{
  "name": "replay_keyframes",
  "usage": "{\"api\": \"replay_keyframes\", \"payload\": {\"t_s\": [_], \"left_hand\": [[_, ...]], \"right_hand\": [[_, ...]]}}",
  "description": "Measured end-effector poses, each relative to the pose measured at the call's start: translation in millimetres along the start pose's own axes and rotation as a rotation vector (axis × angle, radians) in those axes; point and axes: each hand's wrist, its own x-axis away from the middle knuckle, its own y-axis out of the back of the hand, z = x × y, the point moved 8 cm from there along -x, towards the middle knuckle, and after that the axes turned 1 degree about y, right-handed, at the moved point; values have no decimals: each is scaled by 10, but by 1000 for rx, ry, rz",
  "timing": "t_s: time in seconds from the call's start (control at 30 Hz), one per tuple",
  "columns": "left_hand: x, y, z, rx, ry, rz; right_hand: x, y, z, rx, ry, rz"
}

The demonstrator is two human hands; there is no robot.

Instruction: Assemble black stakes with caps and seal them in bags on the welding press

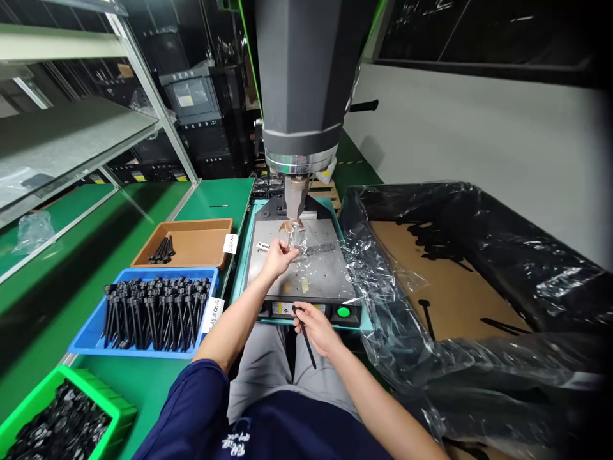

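My left hand (281,257) is at the small fixture (294,231) on the machine's metal plate, just below the grey pointed tool (294,197). Its thumb and fingers are pinched together; what they hold, if anything, is too small to make out. Low in front of the plate's front edge, my right hand (316,328) grips a thin black plastic stem with a wider head (306,342). The head is up at the fingertips, and the stem slants down over my lap. The flat metal plate (316,281) lies beneath the left hand.
On the left stand a blue tray (143,350) full of black stems, a brown tray (201,255) with several, and a green bin (119,415) of small black parts. A plastic-lined box (393,255) with loose stems stands right. The machine head (301,70) hangs above.
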Motion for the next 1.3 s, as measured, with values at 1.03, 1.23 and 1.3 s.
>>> {"api": "replay_keyframes", "payload": {"t_s": [1.03, 1.23, 1.3], "left_hand": [[-192, 135, -300, 313, -5, -17], [-309, 216, -262, 311, -12, -37], [-319, 232, -243, 309, -8, -45]], "right_hand": [[-1309, -245, 2033, 534, 755, -317], [-1615, -294, 2080, 539, 723, -284], [-1675, -296, 2071, 558, 700, -231]]}}
